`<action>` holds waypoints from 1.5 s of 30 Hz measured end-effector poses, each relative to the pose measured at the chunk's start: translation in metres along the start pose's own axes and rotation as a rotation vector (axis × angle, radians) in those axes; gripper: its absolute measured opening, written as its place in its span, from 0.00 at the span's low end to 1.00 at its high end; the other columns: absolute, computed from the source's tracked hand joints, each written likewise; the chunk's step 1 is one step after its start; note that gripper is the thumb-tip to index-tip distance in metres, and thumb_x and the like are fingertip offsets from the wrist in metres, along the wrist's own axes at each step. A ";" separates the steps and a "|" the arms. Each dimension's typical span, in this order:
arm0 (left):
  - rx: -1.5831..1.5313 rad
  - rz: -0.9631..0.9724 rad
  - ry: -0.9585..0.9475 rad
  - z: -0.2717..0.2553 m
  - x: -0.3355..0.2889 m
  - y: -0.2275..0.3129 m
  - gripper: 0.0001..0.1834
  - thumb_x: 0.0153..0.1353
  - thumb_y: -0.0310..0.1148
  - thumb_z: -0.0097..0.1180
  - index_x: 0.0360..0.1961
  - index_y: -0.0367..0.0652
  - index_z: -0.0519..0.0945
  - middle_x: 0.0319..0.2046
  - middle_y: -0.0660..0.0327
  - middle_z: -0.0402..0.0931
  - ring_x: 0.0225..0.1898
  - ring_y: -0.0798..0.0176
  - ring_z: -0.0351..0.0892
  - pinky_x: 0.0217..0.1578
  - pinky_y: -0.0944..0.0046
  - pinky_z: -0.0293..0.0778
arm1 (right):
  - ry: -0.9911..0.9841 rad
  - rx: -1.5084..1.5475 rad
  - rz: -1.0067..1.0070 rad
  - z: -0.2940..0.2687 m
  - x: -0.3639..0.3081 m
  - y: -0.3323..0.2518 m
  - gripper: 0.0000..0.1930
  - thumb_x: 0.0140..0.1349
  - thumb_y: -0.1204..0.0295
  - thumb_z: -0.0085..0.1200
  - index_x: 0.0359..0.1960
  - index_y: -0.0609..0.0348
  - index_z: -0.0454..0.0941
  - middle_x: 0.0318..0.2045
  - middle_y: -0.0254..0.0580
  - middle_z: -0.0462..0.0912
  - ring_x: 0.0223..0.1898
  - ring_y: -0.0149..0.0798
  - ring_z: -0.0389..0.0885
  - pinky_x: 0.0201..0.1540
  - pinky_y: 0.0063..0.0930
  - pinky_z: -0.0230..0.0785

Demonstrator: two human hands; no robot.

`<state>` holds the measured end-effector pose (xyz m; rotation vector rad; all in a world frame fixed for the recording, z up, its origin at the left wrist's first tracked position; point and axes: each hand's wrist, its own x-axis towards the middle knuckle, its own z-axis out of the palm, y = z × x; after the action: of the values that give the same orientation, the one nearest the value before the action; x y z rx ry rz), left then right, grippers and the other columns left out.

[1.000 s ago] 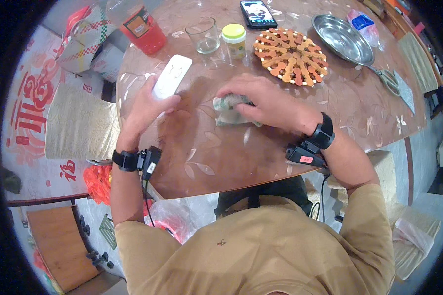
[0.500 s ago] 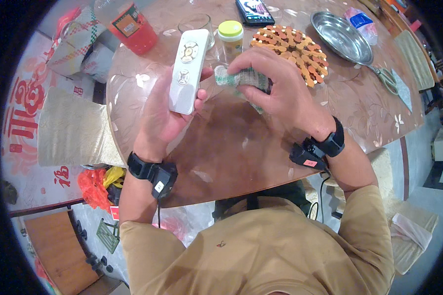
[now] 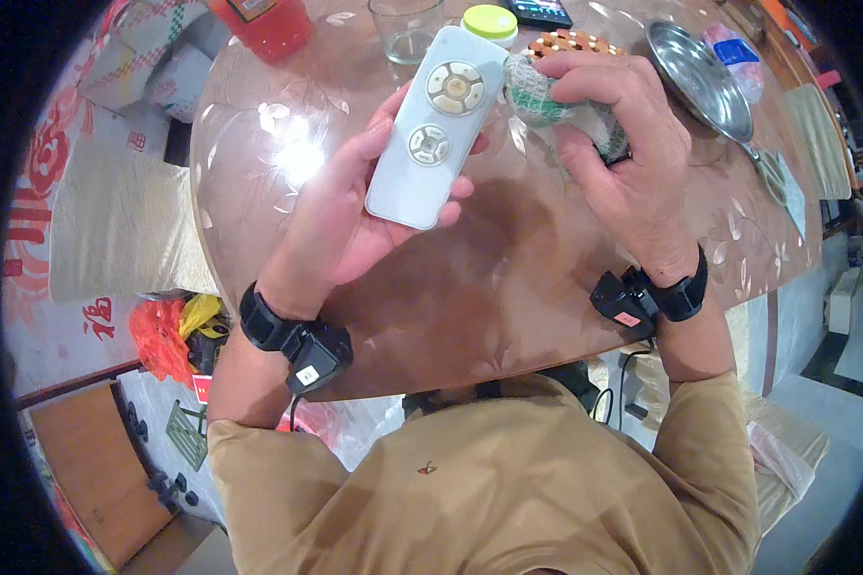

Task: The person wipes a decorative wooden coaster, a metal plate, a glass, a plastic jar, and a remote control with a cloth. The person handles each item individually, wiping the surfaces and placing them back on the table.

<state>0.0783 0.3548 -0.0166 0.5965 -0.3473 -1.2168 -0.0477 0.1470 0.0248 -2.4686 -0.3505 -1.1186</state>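
In my left hand [image 3: 331,225] lies a slim white remote control [image 3: 435,117], its two round groups of buttons facing up. The fingers curl around its right edge and the thumb rests along the left. My right hand [image 3: 638,153] pinches a crumpled green-and-white woven cloth [image 3: 535,96]. Part of the cloth is hidden inside the fingers, with a dark patch showing near the palm. The cloth is just right of the remote's upper end; whether they touch I cannot tell. Both hands are above the brown table [image 3: 451,316].
Beyond the remote stand a clear glass [image 3: 408,43], a yellow-lidded jar [image 3: 490,23] and a bottle of red liquid [image 3: 268,29]. A phone [image 3: 540,11], an orange-brown trivet [image 3: 571,43], a steel pan [image 3: 700,81] and green-handled scissors [image 3: 769,177] lie farther right.
The remote now appears larger and leans to the right. My right hand with the cloth has moved rightward. The whole view has shifted, and a bright glare shows on the table at left.
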 end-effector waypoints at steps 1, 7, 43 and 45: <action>0.003 0.004 -0.008 0.000 -0.001 0.000 0.29 0.75 0.48 0.34 0.70 0.43 0.59 0.60 0.45 0.70 0.46 0.52 0.78 0.44 0.54 0.78 | -0.007 -0.015 -0.015 0.001 0.000 0.001 0.19 0.45 0.88 0.55 0.41 0.59 0.77 0.45 0.43 0.84 0.48 0.45 0.81 0.52 0.35 0.72; 0.065 0.034 -0.062 -0.005 -0.001 -0.001 0.29 0.75 0.42 0.33 0.74 0.53 0.49 0.62 0.44 0.66 0.46 0.51 0.80 0.46 0.55 0.79 | -0.106 -0.026 -0.101 0.008 -0.004 -0.001 0.20 0.43 0.86 0.58 0.42 0.57 0.80 0.44 0.40 0.84 0.44 0.46 0.80 0.49 0.36 0.72; 0.307 -0.002 -0.011 -0.002 0.001 -0.015 0.33 0.72 0.51 0.39 0.73 0.50 0.52 0.54 0.47 0.73 0.38 0.57 0.80 0.35 0.64 0.77 | -0.040 -0.111 -0.146 0.003 0.003 0.002 0.14 0.47 0.82 0.58 0.38 0.56 0.82 0.38 0.37 0.85 0.39 0.47 0.80 0.43 0.36 0.74; 0.377 0.004 0.003 -0.002 0.001 -0.017 0.33 0.72 0.51 0.40 0.73 0.50 0.52 0.54 0.46 0.73 0.38 0.57 0.80 0.35 0.64 0.77 | -0.067 -0.097 -0.139 0.002 0.002 0.001 0.16 0.46 0.83 0.59 0.39 0.56 0.82 0.40 0.37 0.85 0.40 0.46 0.80 0.45 0.36 0.74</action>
<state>0.0669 0.3502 -0.0280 0.9206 -0.5818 -1.1534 -0.0446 0.1473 0.0246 -2.6052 -0.5064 -1.1337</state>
